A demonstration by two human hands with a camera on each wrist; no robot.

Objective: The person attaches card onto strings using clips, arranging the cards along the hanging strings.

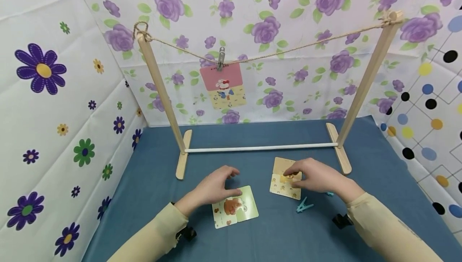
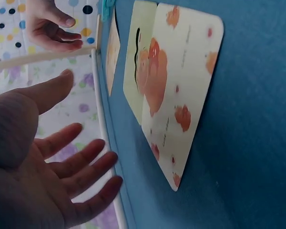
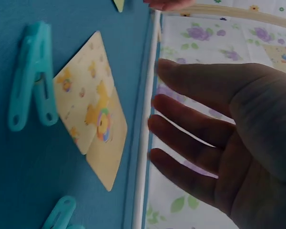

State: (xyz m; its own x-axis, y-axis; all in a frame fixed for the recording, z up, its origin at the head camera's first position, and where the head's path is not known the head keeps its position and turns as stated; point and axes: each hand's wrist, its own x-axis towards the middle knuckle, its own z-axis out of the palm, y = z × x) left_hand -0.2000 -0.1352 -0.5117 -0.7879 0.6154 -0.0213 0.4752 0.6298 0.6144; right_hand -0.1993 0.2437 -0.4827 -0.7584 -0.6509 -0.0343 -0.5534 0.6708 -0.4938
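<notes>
My left hand (image 1: 215, 185) hovers beside the green and cream card (image 1: 249, 208) with a brown bear on it, the thumb overlapping the card's top edge in the head view. Its fingers are spread and relaxed with nothing between them, as the left wrist view shows. My right hand (image 1: 321, 178) hangs over the yellow and tan card (image 1: 280, 185), fingers loosely bent and holding nothing. In the right wrist view this card (image 3: 71, 102) lies flat on the blue cloth, apart from the fingertips. A teal clothespin (image 1: 304, 206) lies by its lower right corner; another clothespin (image 3: 62, 212) is partly hidden by my right wrist in the head view.
Behind the cards stands a wooden frame with a left post (image 1: 160, 89), a right post (image 1: 369, 81) and a white crossbar (image 1: 260, 148). A sagging twine (image 1: 288, 52) joins the post tops. A grey clip (image 1: 221, 59) holds a pink and yellow card (image 1: 225, 87) on it.
</notes>
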